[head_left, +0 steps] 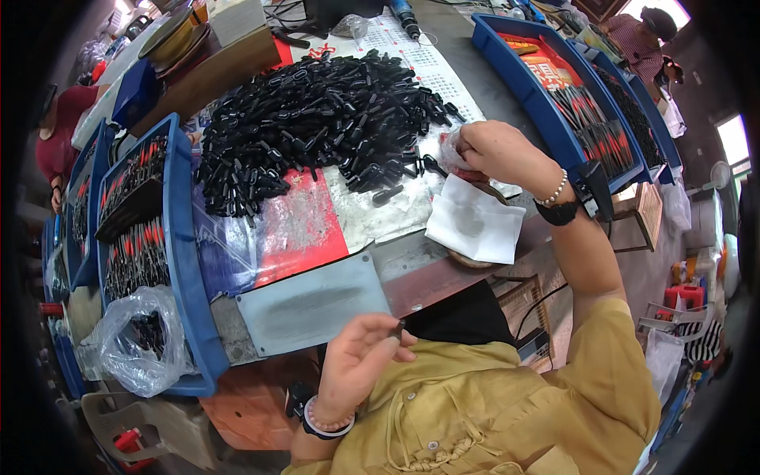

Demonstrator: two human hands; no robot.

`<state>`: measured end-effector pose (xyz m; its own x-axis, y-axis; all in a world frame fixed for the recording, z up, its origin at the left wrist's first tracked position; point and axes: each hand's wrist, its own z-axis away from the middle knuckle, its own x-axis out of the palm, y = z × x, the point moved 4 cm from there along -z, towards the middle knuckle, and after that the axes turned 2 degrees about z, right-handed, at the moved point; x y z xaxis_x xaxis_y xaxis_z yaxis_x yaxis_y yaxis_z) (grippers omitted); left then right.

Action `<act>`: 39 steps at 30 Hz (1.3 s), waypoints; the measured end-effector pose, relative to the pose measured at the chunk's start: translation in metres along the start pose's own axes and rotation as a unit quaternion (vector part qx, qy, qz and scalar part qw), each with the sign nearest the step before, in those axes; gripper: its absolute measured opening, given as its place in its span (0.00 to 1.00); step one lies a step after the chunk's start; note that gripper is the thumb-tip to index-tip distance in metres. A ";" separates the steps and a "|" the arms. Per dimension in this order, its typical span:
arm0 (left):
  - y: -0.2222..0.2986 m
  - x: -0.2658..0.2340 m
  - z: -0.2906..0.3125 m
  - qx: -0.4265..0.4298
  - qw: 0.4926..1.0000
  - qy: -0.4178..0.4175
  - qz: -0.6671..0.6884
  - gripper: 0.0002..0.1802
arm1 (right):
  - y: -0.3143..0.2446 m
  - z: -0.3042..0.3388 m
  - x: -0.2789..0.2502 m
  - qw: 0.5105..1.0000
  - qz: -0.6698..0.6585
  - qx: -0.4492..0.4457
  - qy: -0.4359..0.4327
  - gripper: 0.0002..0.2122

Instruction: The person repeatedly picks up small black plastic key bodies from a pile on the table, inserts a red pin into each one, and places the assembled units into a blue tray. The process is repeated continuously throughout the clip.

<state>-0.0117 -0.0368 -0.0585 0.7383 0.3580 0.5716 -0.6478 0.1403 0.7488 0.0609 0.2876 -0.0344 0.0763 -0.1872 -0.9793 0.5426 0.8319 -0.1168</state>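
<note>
Close to my body, my left hand (360,360) pinches a small black plastic piece (398,328) between thumb and fingertips. To the right, my right hand (503,154) is closed at a small crumpled clear plastic bag (453,150); its curled fingers hide part of the bag. A folded white sheet (475,226) with a grey smudge lies just below that hand, over a round brown-rimmed thing (467,260). Left of the bag spreads a big heap of small glossy black parts (309,119). Between the heap and my left hand lies a flat grey plate (309,305) with a dark smear.
Blue trays (180,229) of black and red pieces stand at the left, with a clear bag (142,340) in the near one. More blue trays (529,87) stand at the far right. A blue electric screwdriver (405,20) is at the back. Other people are beyond the table.
</note>
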 end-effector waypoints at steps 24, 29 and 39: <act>0.004 0.024 -0.004 0.057 0.997 0.034 -0.048 0.13 | -0.127 0.108 0.036 0.658 -0.743 0.005 -0.125 0.06; 0.005 0.023 0.002 0.096 0.993 0.043 -0.049 0.12 | -0.134 0.113 0.046 0.563 -0.809 0.034 -0.163 0.07; 0.003 0.023 0.006 0.122 0.990 0.054 -0.043 0.12 | -0.142 0.124 0.040 0.601 -0.794 -0.072 -0.052 0.06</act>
<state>0.0043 -0.0333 -0.0413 0.7559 0.4530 0.4727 -0.5091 -0.0474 0.8594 0.0911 0.0974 -0.0363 -0.3858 -0.8306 0.4017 -0.0776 -0.4046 -0.9112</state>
